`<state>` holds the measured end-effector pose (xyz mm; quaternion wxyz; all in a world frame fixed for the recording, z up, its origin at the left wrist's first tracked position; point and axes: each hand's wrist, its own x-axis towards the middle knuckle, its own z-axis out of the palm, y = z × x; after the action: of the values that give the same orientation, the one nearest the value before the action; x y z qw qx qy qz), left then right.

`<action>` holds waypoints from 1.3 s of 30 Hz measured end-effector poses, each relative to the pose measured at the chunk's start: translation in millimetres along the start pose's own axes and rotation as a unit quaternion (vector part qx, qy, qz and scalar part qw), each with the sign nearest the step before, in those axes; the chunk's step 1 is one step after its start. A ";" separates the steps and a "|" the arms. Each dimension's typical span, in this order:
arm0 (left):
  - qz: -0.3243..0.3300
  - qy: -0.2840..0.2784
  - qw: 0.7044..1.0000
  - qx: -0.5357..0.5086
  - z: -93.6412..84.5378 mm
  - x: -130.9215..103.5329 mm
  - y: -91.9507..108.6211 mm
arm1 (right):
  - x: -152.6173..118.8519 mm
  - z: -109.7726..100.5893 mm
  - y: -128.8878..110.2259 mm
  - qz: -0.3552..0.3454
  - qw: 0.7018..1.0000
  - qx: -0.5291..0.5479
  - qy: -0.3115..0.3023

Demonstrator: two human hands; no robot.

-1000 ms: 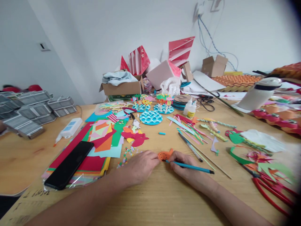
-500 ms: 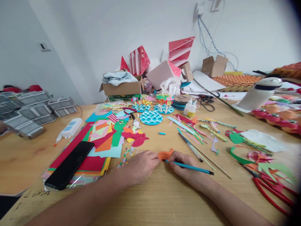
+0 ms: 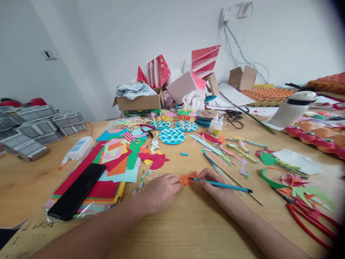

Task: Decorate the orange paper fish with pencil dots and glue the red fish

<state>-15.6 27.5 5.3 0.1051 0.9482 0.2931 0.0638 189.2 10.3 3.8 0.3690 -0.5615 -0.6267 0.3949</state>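
Observation:
An orange paper fish (image 3: 186, 180) with dark dots lies on the wooden table between my hands. My left hand (image 3: 162, 192) pinches the fish's left end with closed fingers. In my right hand (image 3: 214, 181) is a blue pen (image 3: 229, 186), its tip touching the fish near the tail. The pen's small blue cap (image 3: 184, 154) lies on the table beyond the fish. Left of the fish are tiny paper bits (image 3: 142, 180) and red paper fish (image 3: 155, 160).
A black phone (image 3: 77, 190) rests on coloured paper sheets (image 3: 93, 189) at left. Red-handled scissors (image 3: 304, 221) lie at right. Glue bottles (image 3: 217, 126), a round blue wavy piece (image 3: 171, 136) and a cardboard box (image 3: 138, 102) stand farther back. Thin sticks (image 3: 242, 187) lie near my right hand.
My right hand has moved slightly up and right with the pen, whose tip now sits nearer the tail. More of the dotted fish shows. The whole view has shifted slightly.

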 end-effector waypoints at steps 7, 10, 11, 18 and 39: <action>-0.004 0.001 1.000 -0.005 3.5 -1.0 -2.2 | 1.5 -1.1 -2.5 0.019 1.000 0.009 0.012; -0.014 0.000 1.000 -0.002 4.1 -1.1 -2.7 | 0.5 -1.7 -5.3 0.026 0.999 0.019 0.010; -0.015 -0.001 1.000 0.000 4.2 -1.0 -3.0 | 0.4 -1.9 -5.2 0.028 0.999 0.021 0.009; -0.006 0.006 1.000 0.000 5.4 -0.9 -4.6 | 4.9 -4.1 7.8 -0.005 0.999 0.026 0.022; -0.007 0.000 0.996 0.084 5.5 -1.2 6.7 | 0.7 2.4 11.4 -0.035 0.999 -0.018 -0.019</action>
<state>-11.9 20.5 1.5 0.0255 0.9517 0.3037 0.0383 191.8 11.4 -7.5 0.3600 -0.5383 -0.6600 0.3808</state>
